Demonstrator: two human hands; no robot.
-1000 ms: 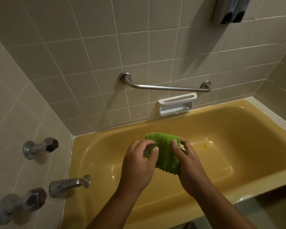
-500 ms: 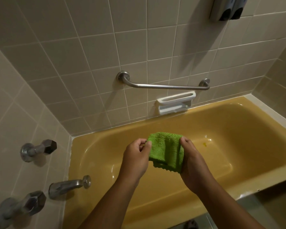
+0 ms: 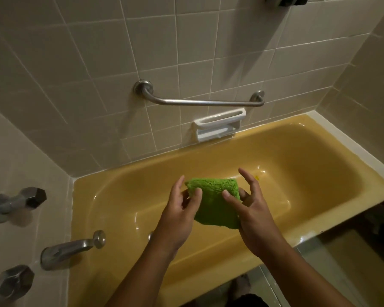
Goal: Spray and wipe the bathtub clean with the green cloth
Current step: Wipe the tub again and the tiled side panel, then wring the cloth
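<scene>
Yellow bathtub (image 3: 319, 169), left hand (image 3: 177, 216) and right hand (image 3: 255, 218) pinching green cloth (image 3: 215, 202)

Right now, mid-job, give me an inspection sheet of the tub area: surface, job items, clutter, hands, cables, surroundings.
Surface: yellow bathtub, glossy, with a small yellow speck on its floor.
Job's things: green cloth, bunched and held above the tub; no spray bottle in view.
Clutter: nothing seen.
Hands: left hand and right hand each pinch one side of the cloth.
Cables: nothing seen.
Surroundings: tiled wall with grab bar and white soap dish; spout, upper tap handle and lower tap handle at the left end.
</scene>
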